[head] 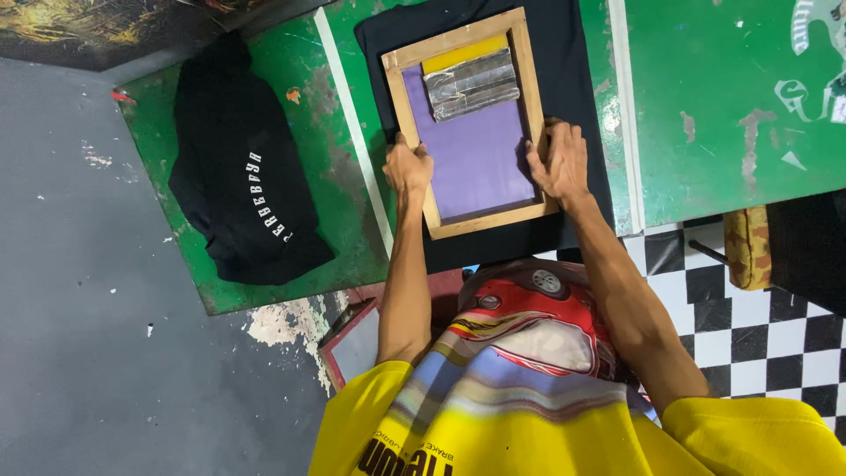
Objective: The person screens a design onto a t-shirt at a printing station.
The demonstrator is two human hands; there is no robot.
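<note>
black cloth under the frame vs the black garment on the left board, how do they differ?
The cloth lies flat and spread, with the wooden frame on it; the garment is folded into a bundle with nothing on it. The garment shows white lettering; the cloth's visible parts are plain. The left hand and right hand press the frame onto the cloth; the garment lies untouched. Both are black, on green boards.

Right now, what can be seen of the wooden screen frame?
The wooden screen frame is a pale rectangle with purple mesh, a yellow strip at its far end and silvery tape patches below that. It lies flat on a black cloth. The left hand and right hand press its side rails.
</note>
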